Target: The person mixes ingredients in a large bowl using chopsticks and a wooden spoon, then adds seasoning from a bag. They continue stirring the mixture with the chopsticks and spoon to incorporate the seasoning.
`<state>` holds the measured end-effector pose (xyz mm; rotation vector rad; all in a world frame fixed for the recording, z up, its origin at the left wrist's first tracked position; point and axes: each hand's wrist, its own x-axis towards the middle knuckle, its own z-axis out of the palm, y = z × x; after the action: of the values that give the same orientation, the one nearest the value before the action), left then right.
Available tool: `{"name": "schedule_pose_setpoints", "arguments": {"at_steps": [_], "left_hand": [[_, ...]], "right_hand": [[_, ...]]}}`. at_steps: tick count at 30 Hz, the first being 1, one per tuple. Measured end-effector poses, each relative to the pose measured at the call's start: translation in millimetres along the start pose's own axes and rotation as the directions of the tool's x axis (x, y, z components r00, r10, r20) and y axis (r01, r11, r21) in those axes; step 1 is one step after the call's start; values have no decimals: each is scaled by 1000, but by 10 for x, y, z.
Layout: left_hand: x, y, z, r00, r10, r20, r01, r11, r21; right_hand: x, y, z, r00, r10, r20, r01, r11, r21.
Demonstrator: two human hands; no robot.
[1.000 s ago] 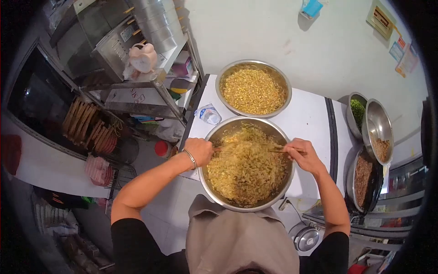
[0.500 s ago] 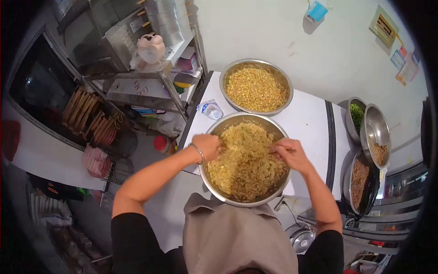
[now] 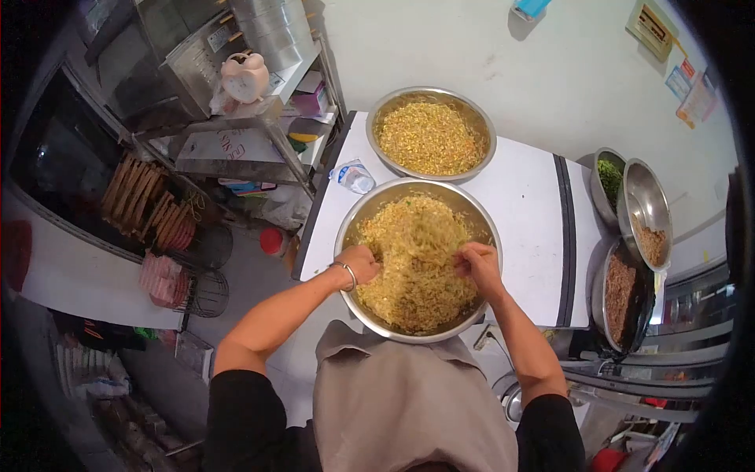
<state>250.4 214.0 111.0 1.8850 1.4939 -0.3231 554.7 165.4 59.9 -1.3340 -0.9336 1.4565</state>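
A large steel bowl [image 3: 354,304] near the table's front edge holds a yellow and brown grain-like mixture [image 3: 425,303]. My left hand [image 3: 359,266], with a bangle at the wrist, is closed at the bowl's left side; what its fingers hold is hidden. At the right side of the mixture, my right hand [image 3: 476,263] has its fingers pinched together, and I cannot make out what is in them. Between the hands, part of the mixture is blurred by motion. Behind stands a second steel bowl [image 3: 489,149] of yellow chopped food [image 3: 431,140].
A plastic packet [image 3: 354,177] lies on the white table [image 3: 531,212] left of the bowls. At the right stand bowls of greens [image 3: 610,179] and brown minced food [image 3: 619,293], with a tilted steel bowl [image 3: 645,197] over them. A metal shelf [image 3: 275,141] stands at the left.
My left hand has moved slightly down relative to the near bowl, and my right hand has turned more upright. The mixture has shifted between them. The whole view has shifted a little.
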Motion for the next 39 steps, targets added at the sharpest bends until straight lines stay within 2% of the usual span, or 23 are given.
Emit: {"name": "schedule_pose_setpoints", "arguments": {"at_steps": [2, 3, 4, 7, 10, 11, 14, 15, 18, 21, 22, 24, 25, 27, 28, 29, 30, 32, 33, 34, 37, 39], "left_hand": [[-91, 62, -176, 995, 78, -60, -72, 992, 99], [-126, 89, -290, 989, 118, -89, -100, 979, 180], [-166, 123, -407, 981, 160, -113, -127, 957, 260], [-359, 300, -797, 985, 126, -115, -65, 899, 434], [-402, 99, -717, 997, 39, 73, -76, 770, 633], [-288, -154, -483, 994, 24, 105, -78, 832, 549], [-163, -349, -64, 994, 10, 109, -40, 959, 279], [-177, -360, 10, 993, 95, 73, -105, 985, 139], [-28, -302, 276, 1000, 6, -5, -6, 992, -123], [-41, -189, 7, 991, 128, -48, -128, 992, -2], [-49, -167, -115, 985, 164, -48, -161, 986, 52], [-308, 156, -573, 990, 132, -57, -113, 961, 254], [-394, 248, -687, 991, 117, -64, -87, 933, 349], [-333, -41, -567, 991, 123, 42, -128, 856, 501], [-281, -220, -459, 988, 122, 93, -153, 806, 571], [-255, -363, -286, 967, 168, 192, -243, 832, 499], [-281, -370, -155, 966, 153, 210, -220, 911, 350], [-257, -346, 172, 975, 103, 197, -114, 993, 44], [-195, -354, 406, 983, 60, 171, -41, 993, -109], [-173, -331, 504, 988, 11, 152, 29, 965, -260], [-51, -303, 452, 996, 4, 85, 28, 929, -369], [-20, -279, 92, 996, 67, 52, -49, 952, -301]], "right_hand": [[1, -193, 69, 999, -11, 30, 12, 999, -33], [-32, -362, 80, 994, -71, 81, 79, 991, -105], [-103, -599, 83, 991, -83, 106, 104, 973, -206], [-205, -1045, -77, 974, -97, 203, 191, 833, -520], [-281, -893, -365, 988, 29, 150, 92, 671, -736], [-232, -485, -529, 991, 95, 92, -32, 850, -527], [-316, -23, -374, 981, 169, -91, -174, 983, -52], [-319, 53, -286, 988, 139, -64, -140, 990, -17], [-207, 130, -6, 998, 59, -8, -59, 997, 54], [-138, -162, 106, 992, -108, 71, 122, 964, -237], [-172, -362, 108, 991, -99, 90, 121, 953, -278], [-266, -863, 105, 987, -86, 132, 129, 923, -361], [-287, -1023, 70, 987, -37, 155, 108, 870, -481], [-336, -1202, -87, 982, 70, 178, 74, 716, -695], [-353, -1044, -202, 983, 109, 150, 13, 768, -640], [-357, -721, -328, 982, 144, 126, -46, 814, -579], [-361, -430, -382, 978, 181, 105, -103, 853, -511], [-429, 18, -264, 980, 197, 22, -190, 966, -174], [-467, 126, -197, 976, 218, -17, -218, 976, 7], [-448, 116, -119, 986, 167, -15, -167, 986, -1], [-347, -131, 14, 1000, 29, 5, -29, 997, -74], [-316, -571, 1, 997, -65, 31, 70, 982, -177]]}}
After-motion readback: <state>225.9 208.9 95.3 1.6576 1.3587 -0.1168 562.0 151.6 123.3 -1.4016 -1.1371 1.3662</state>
